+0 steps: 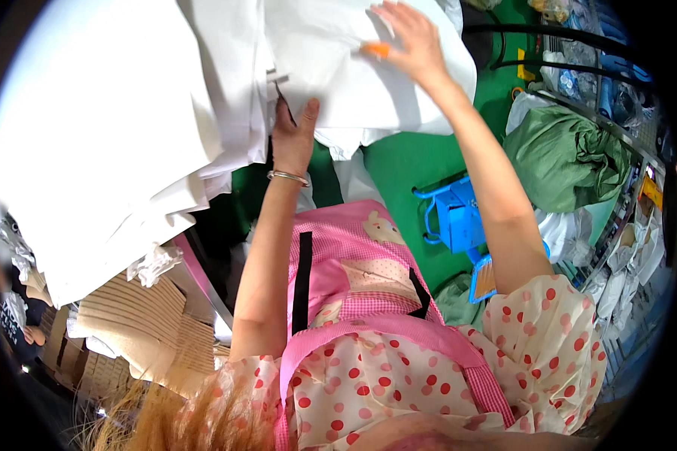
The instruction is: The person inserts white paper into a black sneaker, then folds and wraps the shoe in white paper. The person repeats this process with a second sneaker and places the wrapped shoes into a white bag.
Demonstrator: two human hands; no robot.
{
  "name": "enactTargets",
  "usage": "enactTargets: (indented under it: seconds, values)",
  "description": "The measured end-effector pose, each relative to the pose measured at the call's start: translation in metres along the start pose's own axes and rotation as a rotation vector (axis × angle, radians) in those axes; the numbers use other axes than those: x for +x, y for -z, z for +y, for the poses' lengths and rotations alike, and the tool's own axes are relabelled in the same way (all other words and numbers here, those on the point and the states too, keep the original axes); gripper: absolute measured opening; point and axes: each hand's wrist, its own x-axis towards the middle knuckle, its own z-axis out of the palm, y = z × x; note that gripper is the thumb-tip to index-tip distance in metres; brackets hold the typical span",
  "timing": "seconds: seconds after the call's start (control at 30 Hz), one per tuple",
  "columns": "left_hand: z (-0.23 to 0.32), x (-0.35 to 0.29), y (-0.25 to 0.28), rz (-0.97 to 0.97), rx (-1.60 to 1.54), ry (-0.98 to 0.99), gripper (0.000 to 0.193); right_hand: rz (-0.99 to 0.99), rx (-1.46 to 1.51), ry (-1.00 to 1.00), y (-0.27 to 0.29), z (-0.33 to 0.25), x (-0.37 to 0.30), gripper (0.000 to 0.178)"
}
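A large sheet of white material [338,83] spreads across the upper left and upper middle of the view, draped in layers, its lower edges hanging in loose folds in front of the wearer. The left hand [295,139], with a bracelet [287,178] at its wrist, is at the material's near edge, thumb raised and apart; its other fingers are partly hidden beside a dark gap, so I cannot tell whether they pinch anything. The right hand [414,49] is spread over the upper right part of the material, somewhat blurred, with its fingers extended and not closed around anything; an orange patch [376,49] shows at its thumb.

To the right, a bulging green sack [568,158] stands beside a metal rack [624,135]; its wrinkled cover hides whatever is inside. Just below it are whitish plastic bags [568,233], their contents too indistinct to name. At the upper right, clear packages [572,60] crowd together, with blue and pale items showing among them. A blue plastic seat [459,214] is on the green floor [395,165]. At the lower left is brown cardboard [132,316], with crumpled white plastic [156,264] near its top edge. The wearer's pink apron [365,301] hangs between the forearms.
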Motion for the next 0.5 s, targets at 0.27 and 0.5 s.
enactTargets:
  seconds: [0.27,0.5]
  values:
    - [0.017,0.002,0.006,-0.011,-0.291,0.006,0.054,0.093,0.103,-0.044,-0.014,-0.007,-0.002,0.037]
    - [0.028,-0.052,0.012,0.157,0.174,-0.306,0.068,0.119,0.266,-0.104,0.098,-0.042,0.023,0.037]
